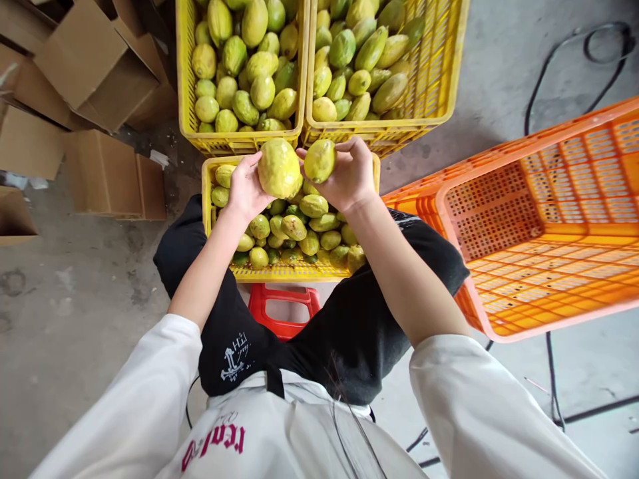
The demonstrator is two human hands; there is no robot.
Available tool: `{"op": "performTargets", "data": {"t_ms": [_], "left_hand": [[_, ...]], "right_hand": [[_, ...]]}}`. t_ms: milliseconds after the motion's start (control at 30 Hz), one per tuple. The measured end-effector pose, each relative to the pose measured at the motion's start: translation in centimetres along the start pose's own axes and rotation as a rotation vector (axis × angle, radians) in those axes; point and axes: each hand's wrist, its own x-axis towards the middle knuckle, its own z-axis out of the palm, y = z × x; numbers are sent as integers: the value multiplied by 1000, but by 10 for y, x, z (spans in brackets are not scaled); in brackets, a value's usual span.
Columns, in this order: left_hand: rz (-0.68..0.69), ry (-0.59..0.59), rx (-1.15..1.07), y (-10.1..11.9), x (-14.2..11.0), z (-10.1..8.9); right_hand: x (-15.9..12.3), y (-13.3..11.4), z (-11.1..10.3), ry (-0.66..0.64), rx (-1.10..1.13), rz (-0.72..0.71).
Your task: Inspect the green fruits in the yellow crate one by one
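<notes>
Concrete floor [90,319], cartons [82,56] at ten o'clock — left hand [247,186], fingers clamped on larger fruit [278,167], right hand [353,176], likewise on smaller fruit [320,160], both at twelve over near yellow crate [294,273] — and a slackened grip could drop either, bruising the pile [294,227] below.

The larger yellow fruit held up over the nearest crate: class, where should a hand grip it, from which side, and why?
The larger yellow fruit is probably best gripped around its broad middle, from the left, as the left hand does: it is rounded with no handle showing, so curved fingers should suit, while the smaller yellow fruit in the right hand crowds its right side.
</notes>
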Motion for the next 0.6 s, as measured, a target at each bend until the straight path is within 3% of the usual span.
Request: {"op": "performTargets", "data": {"t_ms": [100,267,433,600], "left_hand": [[49,-35,-22,-3,0,1],[34,69,20,-8,2,1],[19,15,57,-11,7,-4],[-27,13,198,-10,9,-7]], "right_hand": [[-4,-3,3,-66,48,1],[-1,9,5,-149,79,19],[3,22,2,-119,7,98],[4,20,1,-85,-59,85]]}}
